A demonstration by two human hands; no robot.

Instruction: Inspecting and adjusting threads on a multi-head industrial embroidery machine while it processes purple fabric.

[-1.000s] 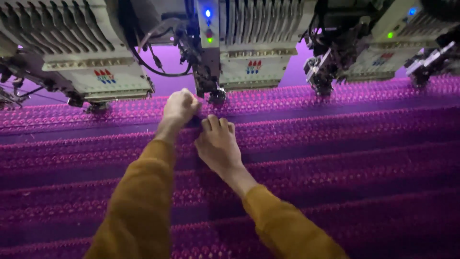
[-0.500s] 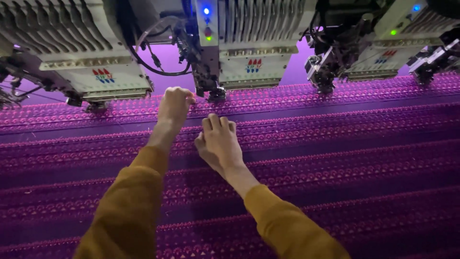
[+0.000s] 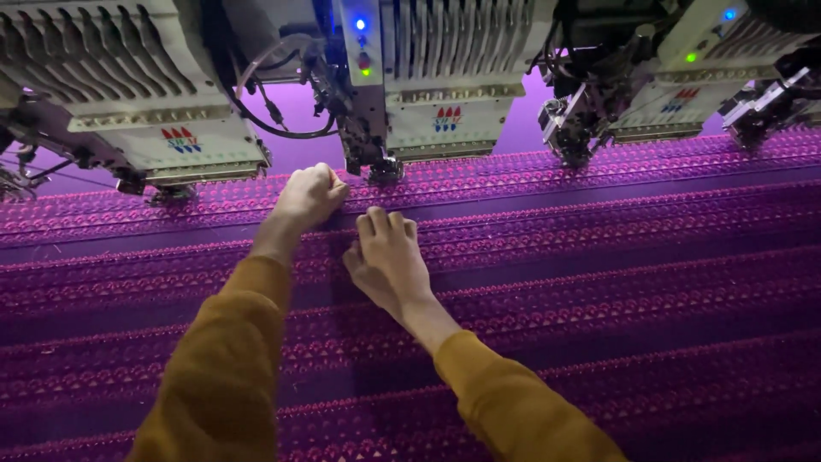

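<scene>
My left hand (image 3: 310, 193) is closed in a fist on the purple embroidered fabric (image 3: 616, 257). It sits just in front of the needle area (image 3: 383, 168) of the middle embroidery head (image 3: 445, 77). Whether it pinches a thread is hidden. My right hand (image 3: 389, 261) lies palm down on the fabric just right of and nearer than the left. Its fingers are together and their tips bend down onto the cloth. Both arms wear mustard-coloured sleeves.
Three machine heads hang over the far edge of the fabric: one at left (image 3: 128, 94), the middle one, and one at right (image 3: 650, 85). Their needle assemblies are close above the cloth. The fabric stretches flat in patterned rows towards me and to the right.
Both hands stay almost in place. The left fist has shifted slightly left, opening a small gap from the right hand's fingertips.
</scene>
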